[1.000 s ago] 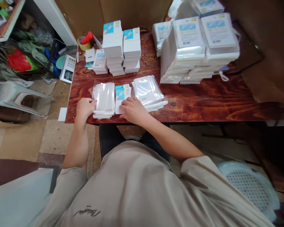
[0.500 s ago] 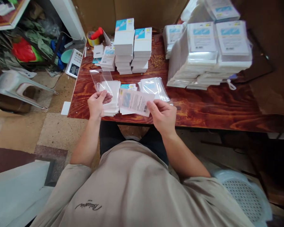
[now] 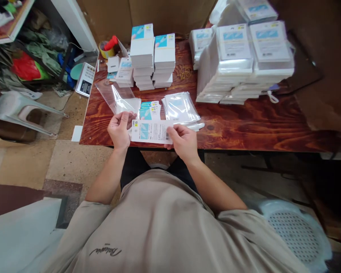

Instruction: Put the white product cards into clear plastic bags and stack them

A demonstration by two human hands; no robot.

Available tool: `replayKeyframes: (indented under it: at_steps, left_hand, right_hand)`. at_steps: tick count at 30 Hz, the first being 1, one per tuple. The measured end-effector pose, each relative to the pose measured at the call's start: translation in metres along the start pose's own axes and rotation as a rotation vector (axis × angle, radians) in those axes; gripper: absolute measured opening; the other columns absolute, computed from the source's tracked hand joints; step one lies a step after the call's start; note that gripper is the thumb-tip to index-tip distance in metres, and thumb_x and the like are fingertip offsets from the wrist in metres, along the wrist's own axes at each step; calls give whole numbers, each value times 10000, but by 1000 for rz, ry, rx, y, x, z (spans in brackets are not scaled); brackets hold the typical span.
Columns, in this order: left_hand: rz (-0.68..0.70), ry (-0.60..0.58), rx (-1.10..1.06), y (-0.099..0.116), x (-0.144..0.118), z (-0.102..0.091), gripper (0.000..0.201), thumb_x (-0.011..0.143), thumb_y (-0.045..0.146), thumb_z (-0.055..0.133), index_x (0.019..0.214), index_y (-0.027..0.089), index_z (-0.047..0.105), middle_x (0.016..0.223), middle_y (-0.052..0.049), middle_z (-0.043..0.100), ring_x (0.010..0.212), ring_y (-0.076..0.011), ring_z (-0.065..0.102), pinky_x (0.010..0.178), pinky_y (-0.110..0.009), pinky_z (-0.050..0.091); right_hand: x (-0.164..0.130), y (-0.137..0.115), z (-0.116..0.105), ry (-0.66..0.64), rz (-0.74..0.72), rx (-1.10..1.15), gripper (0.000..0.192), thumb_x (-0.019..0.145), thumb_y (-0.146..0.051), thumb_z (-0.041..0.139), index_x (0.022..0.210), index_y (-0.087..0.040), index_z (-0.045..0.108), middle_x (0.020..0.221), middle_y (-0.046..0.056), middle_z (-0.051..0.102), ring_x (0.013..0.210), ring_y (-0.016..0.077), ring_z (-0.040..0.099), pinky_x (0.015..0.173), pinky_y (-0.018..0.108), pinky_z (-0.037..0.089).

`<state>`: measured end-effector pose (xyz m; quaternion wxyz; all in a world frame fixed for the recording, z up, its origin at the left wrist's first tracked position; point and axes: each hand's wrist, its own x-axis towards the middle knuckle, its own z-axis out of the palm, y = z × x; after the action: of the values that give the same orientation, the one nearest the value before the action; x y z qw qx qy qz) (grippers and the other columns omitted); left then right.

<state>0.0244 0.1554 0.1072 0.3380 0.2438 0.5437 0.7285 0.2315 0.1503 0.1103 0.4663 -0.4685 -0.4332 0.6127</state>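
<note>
My right hand pinches the right end of a white printed card with blue pictures, held level above the table's front edge. The card's left end is close to the fingers of my left hand; whether they touch cannot be told. Thumb and fingers of my left hand are closed on a clear plastic bag, which sticks up and to the left. Behind the card lie a small pile of blue-and-white cards and, to the right, a pile of bagged cards. Clear bags lie partly hidden behind my left hand.
Tall stacks of cards stand at the back of the wooden table. Large piles of bagged cards rise at the right rear. Rubber bands, a tape roll, a scale and stools are around.
My right hand has brought the card left and nearer my body, turning it level, up to my left hand. My left hand has shifted slightly right with the bag.
</note>
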Motion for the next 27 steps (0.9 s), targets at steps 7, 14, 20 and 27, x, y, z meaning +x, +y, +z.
replayKeyframes:
  at_steps: [7,14,20,27]
  left_hand:
    - [-111,-95,-37,0,-24,4,407,705,444,897,910,193,651,842,-27,754,720,-161,731,687,-295,611]
    - [-112,-194,-107,6,-24,-3,410,781,509,842,1030,207,721,1066,-76,769,964,-224,753,833,-342,618]
    - [-29,-135,-82,3,-26,5,346,777,490,856,960,224,731,1073,-58,770,1072,-229,737,956,-364,590]
    - [-111,-199,-115,-18,-52,10,336,789,461,856,972,202,744,1133,-60,771,1202,-216,688,1092,-350,513]
  right_hand:
    - [6,13,11,239,-228,-11,352,870,-550,720,837,-202,681,708,1,671,564,138,628,491,261,580]
    - [-3,18,7,-6,-196,-105,352,863,-510,754,729,-190,697,611,-9,624,521,115,543,472,244,466]
    - [0,10,14,-95,-6,110,501,729,-573,855,714,-214,506,510,-57,568,387,78,457,356,202,311]
    - [8,12,29,-128,-114,-120,479,770,-609,803,738,-199,557,657,-7,655,544,114,567,504,246,439]
